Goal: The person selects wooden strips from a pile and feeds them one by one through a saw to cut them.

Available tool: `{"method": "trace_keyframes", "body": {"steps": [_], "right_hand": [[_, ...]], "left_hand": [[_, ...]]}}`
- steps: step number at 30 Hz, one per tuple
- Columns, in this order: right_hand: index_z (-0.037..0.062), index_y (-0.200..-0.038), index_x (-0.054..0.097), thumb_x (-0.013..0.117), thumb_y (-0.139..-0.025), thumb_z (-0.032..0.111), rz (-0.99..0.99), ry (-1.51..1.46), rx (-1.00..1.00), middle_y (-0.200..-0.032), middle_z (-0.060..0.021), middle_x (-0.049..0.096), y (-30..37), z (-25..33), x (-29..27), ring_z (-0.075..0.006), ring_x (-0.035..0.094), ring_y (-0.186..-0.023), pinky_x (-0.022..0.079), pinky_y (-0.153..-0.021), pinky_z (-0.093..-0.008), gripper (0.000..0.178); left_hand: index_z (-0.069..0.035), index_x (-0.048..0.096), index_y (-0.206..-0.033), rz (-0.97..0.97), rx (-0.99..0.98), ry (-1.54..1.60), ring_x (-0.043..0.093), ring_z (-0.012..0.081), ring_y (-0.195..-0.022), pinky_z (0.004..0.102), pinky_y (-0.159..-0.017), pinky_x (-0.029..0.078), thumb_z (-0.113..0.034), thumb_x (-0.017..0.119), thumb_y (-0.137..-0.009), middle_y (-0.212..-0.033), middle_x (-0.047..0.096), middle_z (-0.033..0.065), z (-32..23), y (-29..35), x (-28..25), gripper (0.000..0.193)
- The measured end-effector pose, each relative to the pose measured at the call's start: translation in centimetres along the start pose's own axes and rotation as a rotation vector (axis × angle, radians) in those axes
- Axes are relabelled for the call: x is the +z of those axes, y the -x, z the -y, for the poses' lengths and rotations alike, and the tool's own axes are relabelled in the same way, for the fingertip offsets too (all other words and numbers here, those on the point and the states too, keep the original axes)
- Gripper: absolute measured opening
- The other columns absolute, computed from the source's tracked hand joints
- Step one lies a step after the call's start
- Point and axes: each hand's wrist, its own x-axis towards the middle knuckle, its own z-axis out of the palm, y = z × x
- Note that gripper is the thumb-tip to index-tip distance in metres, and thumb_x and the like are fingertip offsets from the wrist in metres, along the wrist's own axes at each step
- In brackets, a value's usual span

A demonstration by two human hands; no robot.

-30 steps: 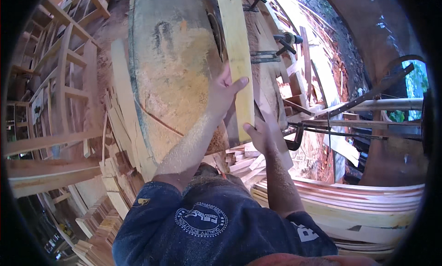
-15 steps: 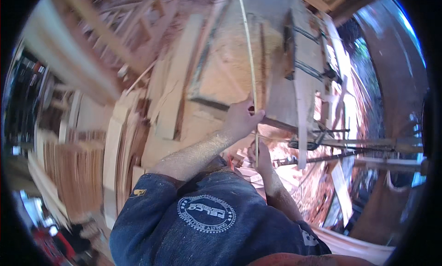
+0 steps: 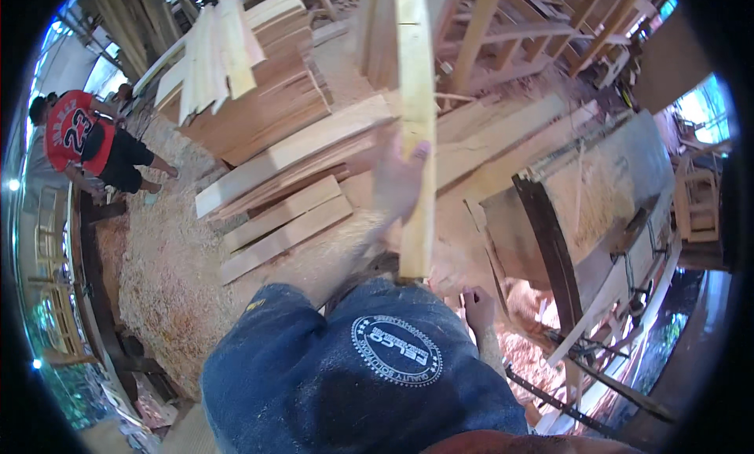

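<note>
A long, pale wooden plank (image 3: 418,77) stretches away from my waist, its broad face toward me. My left hand (image 3: 398,183) is closed around its left edge, thumb on the face, slightly blurred. Off to the right of the plank's near end is my right hand (image 3: 477,307), apart from it. Its fingers are curled in; whether anything is inside them is hidden.
Boards (image 3: 287,226) lie left of the plank. Beyond them is a wooden stack (image 3: 259,128) with loose planks on top. A sawdust-covered machine table (image 3: 601,195) stands at right. A person in a red shirt (image 3: 75,132) is far left, on shaving-strewn ground (image 3: 169,273).
My view has swung left, away from the machine table. The plank has turned from its thin edge to its broad face. My right hand has come off it; my left still grips it.
</note>
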Motion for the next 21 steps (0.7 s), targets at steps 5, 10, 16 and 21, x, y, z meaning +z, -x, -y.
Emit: {"method": "trace_keyframes", "body": {"steps": [5, 10, 16, 21], "right_hand": [[-0.0026, -0.089, 0.072, 0.066, -0.096, 0.029, 0.047, 0.027, -0.005, -0.072, -0.0186, 0.069, -3.2, 3.0, 3.3, -0.027, 0.068, -0.065, 0.051, -0.064, -0.04, 0.033], [-0.0011, -0.087, 0.07, 0.065, -0.098, 0.031, 0.031, 0.07, -0.103, -0.073, -0.016, 0.068, -6.9, 9.8, 6.8, -0.0245, 0.065, -0.068, 0.05, -0.065, -0.0398, 0.034], [0.0004, -0.091, 0.071, 0.066, -0.095, 0.03, 0.036, 0.055, -0.126, -0.077, -0.0189, 0.069, -6.8, 15.2, 11.1, -0.0306, 0.067, -0.07, 0.051, -0.066, -0.0428, 0.03], [0.0027, -0.093, 0.073, 0.067, -0.092, 0.033, 0.039, 0.25, -0.041, -0.077, -0.0195, 0.07, -2.6, 12.7, 13.4, -0.0375, 0.069, -0.073, 0.054, -0.068, -0.045, 0.031]], "left_hand": [[-0.001, 0.062, -0.129, -0.17, 0.057, -0.168, 0.068, 0.0223, -0.105, 0.0387, -0.093, 0.052, -0.028, 0.063, -0.103, -0.115, 0.072, 0.0164, -4.0, -5.7, -15.7, 0.038], [0.003, 0.059, -0.129, -0.254, 0.213, -0.328, 0.069, 0.02, -0.099, 0.0348, -0.088, 0.054, -0.029, 0.067, -0.099, -0.114, 0.072, 0.0146, -6.5, -14.3, -29.8, 0.045], [0.014, 0.036, -0.151, -0.539, 0.001, -1.132, 0.061, 0.0366, -0.127, 0.0426, -0.108, 0.048, -0.058, 0.071, -0.088, -0.137, 0.059, 0.0308, -0.8, -28.0, -42.5, 0.102], [-0.005, 0.04, -0.156, -0.255, -0.02, -1.026, 0.033, 0.0448, -0.149, 0.0557, -0.119, 0.032, -0.071, 0.063, -0.086, -0.162, 0.028, 0.0317, 3.2, -26.8, -41.6, 0.099]]}}
